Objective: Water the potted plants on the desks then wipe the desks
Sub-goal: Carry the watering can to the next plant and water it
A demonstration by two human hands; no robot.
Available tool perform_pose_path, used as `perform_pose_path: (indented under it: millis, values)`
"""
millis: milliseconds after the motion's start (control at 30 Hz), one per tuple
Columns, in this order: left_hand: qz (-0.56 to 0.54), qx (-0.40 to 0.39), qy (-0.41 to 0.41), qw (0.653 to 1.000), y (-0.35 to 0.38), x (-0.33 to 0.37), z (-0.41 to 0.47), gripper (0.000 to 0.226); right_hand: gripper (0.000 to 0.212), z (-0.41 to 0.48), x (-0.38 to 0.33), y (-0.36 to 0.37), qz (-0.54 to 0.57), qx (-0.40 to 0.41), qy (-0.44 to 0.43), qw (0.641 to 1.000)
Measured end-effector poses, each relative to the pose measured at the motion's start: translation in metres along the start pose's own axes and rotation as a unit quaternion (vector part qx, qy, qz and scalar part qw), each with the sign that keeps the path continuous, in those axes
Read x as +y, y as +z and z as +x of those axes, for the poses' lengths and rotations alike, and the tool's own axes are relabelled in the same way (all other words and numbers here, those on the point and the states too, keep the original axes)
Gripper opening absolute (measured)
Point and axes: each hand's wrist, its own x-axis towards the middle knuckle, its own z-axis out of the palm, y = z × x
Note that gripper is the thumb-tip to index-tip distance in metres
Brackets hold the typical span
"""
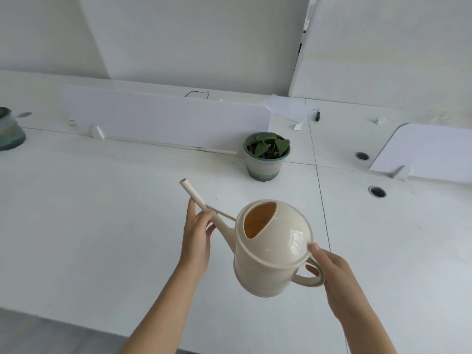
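Observation:
A cream watering can [273, 249] is held in the air above the white desk [89, 213]. My right hand [332, 272] grips its loop handle. My left hand [198, 233] holds the long spout, which points up and to the left. A potted plant [267, 155] with green leaves in a striped green pot stands beyond the can, near the end of a white divider. A second pot [10, 131] shows partly at the far left edge.
A low white divider panel [166, 121] runs across the back of the desk. Another divider [429, 154] stands at the right on the neighbouring desk, with two round cable holes [377, 191] near it. A seam [322, 200] separates the desks.

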Motion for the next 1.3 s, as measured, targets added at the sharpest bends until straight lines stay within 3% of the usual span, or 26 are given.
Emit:
perform_pose_path:
  millis: [100,233,367,567,667,767,800,1033,1300]
  values:
    - [-0.037,-0.021,-0.028,0.999,0.019,0.000,0.022,0.040,0.077,0.010,-0.007,-0.003,0.026,0.051,-0.001,0.998]
    - [-0.049,-0.057,-0.063,0.995,0.045,-0.004,0.048,0.019,0.071,0.013,-0.020,-0.009,0.040,0.102,-0.009,0.994]
    - [-0.012,-0.118,-0.094,0.989,0.068,-0.014,0.072,0.014,0.060,0.016,-0.032,-0.017,0.025,0.131,-0.026,0.991]
    - [0.041,-0.196,-0.152,0.968,0.094,-0.018,0.105,0.017,0.068,0.024,-0.043,-0.018,0.026,0.143,-0.049,0.988]
    - [0.055,-0.209,-0.180,0.960,0.102,-0.018,0.120,0.019,0.059,0.032,-0.049,-0.010,0.044,0.161,-0.055,0.985]
    - [0.045,-0.201,-0.198,0.958,0.107,-0.018,0.133,0.019,0.018,0.044,-0.052,0.000,0.051,0.167,-0.051,0.983]
    - [0.046,-0.196,-0.201,0.959,0.108,-0.017,0.137,0.018,0.013,0.049,-0.051,0.001,0.042,0.176,-0.048,0.982]
    - [0.078,-0.198,-0.197,0.957,0.117,-0.019,0.154,0.004,0.016,0.067,-0.056,0.009,0.015,0.219,-0.035,0.975]
    - [0.078,-0.205,-0.216,0.951,0.124,-0.024,0.159,0.011,0.017,0.071,-0.068,0.015,-0.010,0.252,-0.018,0.968]
